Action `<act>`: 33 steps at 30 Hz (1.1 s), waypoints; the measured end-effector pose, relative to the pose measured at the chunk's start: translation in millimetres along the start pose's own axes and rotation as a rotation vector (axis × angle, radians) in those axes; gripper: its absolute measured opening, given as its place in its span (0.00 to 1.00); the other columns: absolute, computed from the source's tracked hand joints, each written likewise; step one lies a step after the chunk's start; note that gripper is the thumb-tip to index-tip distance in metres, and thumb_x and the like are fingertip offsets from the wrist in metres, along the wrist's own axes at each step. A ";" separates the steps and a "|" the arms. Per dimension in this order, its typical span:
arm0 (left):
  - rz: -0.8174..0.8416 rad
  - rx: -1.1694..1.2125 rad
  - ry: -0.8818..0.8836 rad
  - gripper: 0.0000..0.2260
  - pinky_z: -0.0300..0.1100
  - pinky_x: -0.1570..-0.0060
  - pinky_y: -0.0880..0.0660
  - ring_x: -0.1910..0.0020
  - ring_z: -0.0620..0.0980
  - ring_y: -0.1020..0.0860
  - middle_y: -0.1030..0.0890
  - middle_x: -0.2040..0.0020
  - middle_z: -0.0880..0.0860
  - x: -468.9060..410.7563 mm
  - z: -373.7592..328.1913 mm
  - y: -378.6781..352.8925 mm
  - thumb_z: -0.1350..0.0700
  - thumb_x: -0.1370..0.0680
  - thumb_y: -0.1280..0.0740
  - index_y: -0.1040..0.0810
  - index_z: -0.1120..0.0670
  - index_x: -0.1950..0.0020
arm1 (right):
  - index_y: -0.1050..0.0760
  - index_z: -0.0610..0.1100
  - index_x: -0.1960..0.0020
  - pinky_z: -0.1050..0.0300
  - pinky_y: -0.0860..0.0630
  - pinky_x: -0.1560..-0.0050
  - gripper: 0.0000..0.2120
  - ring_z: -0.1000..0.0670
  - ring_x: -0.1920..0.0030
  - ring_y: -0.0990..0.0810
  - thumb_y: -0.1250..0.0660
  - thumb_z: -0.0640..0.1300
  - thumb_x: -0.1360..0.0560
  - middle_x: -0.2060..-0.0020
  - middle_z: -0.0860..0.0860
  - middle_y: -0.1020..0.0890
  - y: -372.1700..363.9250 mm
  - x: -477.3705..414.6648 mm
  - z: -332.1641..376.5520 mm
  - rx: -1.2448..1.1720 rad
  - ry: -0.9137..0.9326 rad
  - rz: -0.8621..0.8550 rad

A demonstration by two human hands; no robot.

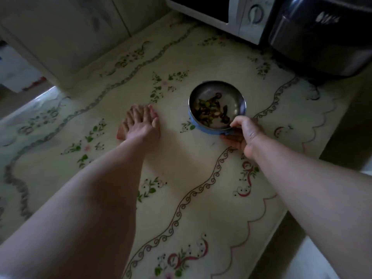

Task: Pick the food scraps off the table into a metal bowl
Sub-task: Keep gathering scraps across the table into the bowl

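A round metal bowl [233,97] with a blue outer wall stands on the table [181,162], which is covered by a cream floral cloth. Dark and green food scraps [209,110] lie inside the bowl. My right hand [244,133] grips the bowl's near rim, thumb on top and fingers under the edge. My left hand [141,123] lies palm down on the cloth to the left of the bowl, fingers together and stretched flat, holding nothing that I can see. No loose scraps show on the cloth around the hands.
A white microwave [231,15] and a black appliance [322,35] stand at the back right. A pale cabinet [66,37] rises at the back left. The table's scalloped cloth edge [267,200] runs along the right side.
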State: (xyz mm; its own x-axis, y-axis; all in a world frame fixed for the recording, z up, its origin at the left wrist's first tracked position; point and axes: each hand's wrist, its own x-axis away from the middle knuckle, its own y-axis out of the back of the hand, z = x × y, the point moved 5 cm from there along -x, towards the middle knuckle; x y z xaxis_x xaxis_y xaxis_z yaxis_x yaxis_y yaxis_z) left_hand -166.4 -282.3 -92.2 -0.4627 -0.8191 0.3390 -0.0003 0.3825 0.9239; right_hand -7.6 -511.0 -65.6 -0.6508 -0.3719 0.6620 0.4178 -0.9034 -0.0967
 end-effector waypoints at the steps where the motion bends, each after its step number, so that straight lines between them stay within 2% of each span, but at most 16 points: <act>1: 0.005 -0.006 -0.050 0.27 0.53 0.25 0.63 0.22 0.56 0.63 0.63 0.21 0.54 -5.1 -17.9 -1.9 0.43 0.17 0.54 0.59 0.47 0.21 | 0.26 0.40 0.55 0.62 0.22 0.74 0.05 0.49 0.73 0.20 0.39 0.37 0.28 0.66 0.45 0.21 9.4 -4.0 5.6 -0.020 0.013 -0.034; 3: 0.019 -0.020 -0.136 0.27 0.53 0.25 0.64 0.22 0.56 0.63 0.63 0.21 0.54 -8.2 -49.3 -7.8 0.43 0.17 0.53 0.59 0.46 0.21 | 0.27 0.41 0.57 0.62 0.22 0.74 0.03 0.50 0.73 0.20 0.39 0.37 0.28 0.68 0.46 0.21 28.0 -9.0 16.7 -0.046 0.033 -0.109; 6: 0.080 -0.051 -0.295 0.27 0.53 0.26 0.66 0.23 0.56 0.66 0.64 0.22 0.53 -0.8 -100.5 -26.2 0.42 0.18 0.54 0.60 0.44 0.21 | 0.28 0.38 0.59 0.64 0.24 0.78 0.04 0.51 0.78 0.21 0.38 0.39 0.29 0.77 0.46 0.20 59.4 -14.7 28.2 -0.116 0.045 -0.235; 10: 0.138 -0.073 -0.547 0.26 0.56 0.26 0.67 0.24 0.56 0.68 0.66 0.22 0.52 39.9 -162.2 -52.3 0.40 0.18 0.58 0.61 0.42 0.22 | 0.27 0.37 0.55 0.65 0.27 0.80 0.07 0.52 0.80 0.21 0.38 0.40 0.31 0.81 0.47 0.21 85.1 -14.0 31.4 -0.215 0.059 -0.325; 12: 0.154 -0.090 -0.651 0.25 0.58 0.26 0.65 0.24 0.55 0.68 0.65 0.22 0.51 70.0 -181.6 -66.7 0.40 0.18 0.60 0.60 0.41 0.22 | 0.27 0.37 0.53 0.66 0.27 0.79 0.09 0.52 0.80 0.21 0.38 0.40 0.31 0.79 0.46 0.21 87.7 -10.2 29.8 -0.238 0.065 -0.322; 14: 0.158 -0.146 -0.721 0.24 0.57 0.26 0.65 0.24 0.54 0.67 0.64 0.21 0.50 95.6 -189.2 -74.9 0.40 0.18 0.59 0.59 0.40 0.22 | 0.27 0.37 0.51 0.65 0.25 0.78 0.10 0.52 0.80 0.20 0.38 0.40 0.30 0.72 0.44 0.19 84.3 -3.8 27.0 -0.245 0.057 -0.298; 16: 0.172 -0.202 -0.741 0.25 0.56 0.25 0.65 0.23 0.53 0.65 0.63 0.21 0.49 108.2 -182.8 -76.5 0.39 0.18 0.59 0.59 0.40 0.22 | 0.27 0.38 0.54 0.63 0.23 0.76 0.07 0.50 0.78 0.20 0.37 0.39 0.30 0.68 0.43 0.20 76.0 4.1 22.3 -0.228 0.044 -0.275; 19: 0.187 -0.197 -0.641 0.26 0.55 0.25 0.65 0.23 0.52 0.66 0.64 0.21 0.49 110.1 -150.1 -67.1 0.38 0.19 0.59 0.60 0.41 0.22 | 0.28 0.39 0.59 0.63 0.23 0.77 0.03 0.51 0.80 0.21 0.38 0.39 0.29 0.72 0.44 0.20 55.5 17.3 9.6 -0.154 0.003 -0.177; 22: 0.167 -0.094 -0.403 0.25 0.56 0.27 0.68 0.24 0.51 0.69 0.67 0.22 0.47 107.5 -91.3 -52.7 0.38 0.19 0.59 0.62 0.39 0.23 | 0.29 0.41 0.60 0.65 0.24 0.79 0.03 0.53 0.81 0.22 0.40 0.39 0.27 0.68 0.45 0.23 30.4 31.4 -7.2 -0.036 -0.050 -0.030; 26: 0.155 0.006 -0.102 0.25 0.59 0.27 0.66 0.24 0.51 0.69 0.68 0.23 0.47 120.0 9.2 -40.3 0.37 0.20 0.58 0.65 0.35 0.25 | 0.30 0.43 0.60 0.66 0.25 0.79 0.05 0.50 0.71 0.24 0.41 0.38 0.26 0.67 0.47 0.26 -1.3 53.1 -32.2 0.114 -0.099 0.105; 28: 0.119 0.028 0.042 0.25 0.58 0.26 0.65 0.24 0.52 0.67 0.68 0.22 0.49 141.1 63.8 -38.3 0.37 0.19 0.58 0.65 0.36 0.25 | 0.30 0.43 0.62 0.66 0.26 0.78 0.06 0.50 0.71 0.26 0.41 0.39 0.26 0.67 0.47 0.26 -13.6 64.9 -46.4 0.207 -0.104 0.150; 31: 0.086 -0.002 0.241 0.27 0.57 0.25 0.62 0.23 0.53 0.66 0.68 0.22 0.52 188.2 135.4 -43.7 0.40 0.18 0.57 0.67 0.40 0.24 | 0.29 0.42 0.59 0.59 0.23 0.70 0.03 0.49 0.70 0.25 0.38 0.39 0.27 0.66 0.46 0.25 -22.4 80.7 -63.1 0.285 -0.120 0.198; 33: 0.068 -0.004 0.361 0.27 0.56 0.25 0.63 0.24 0.54 0.68 0.69 0.23 0.53 228.1 174.2 -52.9 0.41 0.18 0.58 0.69 0.42 0.24 | 0.27 0.41 0.55 0.62 0.23 0.74 0.03 0.48 0.70 0.23 0.37 0.39 0.28 0.64 0.45 0.23 -24.3 92.9 -71.7 0.326 -0.126 0.231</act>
State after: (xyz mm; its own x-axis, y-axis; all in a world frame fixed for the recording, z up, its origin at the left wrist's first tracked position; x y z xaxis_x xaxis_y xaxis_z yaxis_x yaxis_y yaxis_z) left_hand -426.4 -415.0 -94.6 -0.1185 -0.8905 0.4393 0.0238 0.4398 0.8978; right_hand -123.7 -538.8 -55.0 -0.4422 -0.5093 0.7383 0.7356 -0.6769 -0.0264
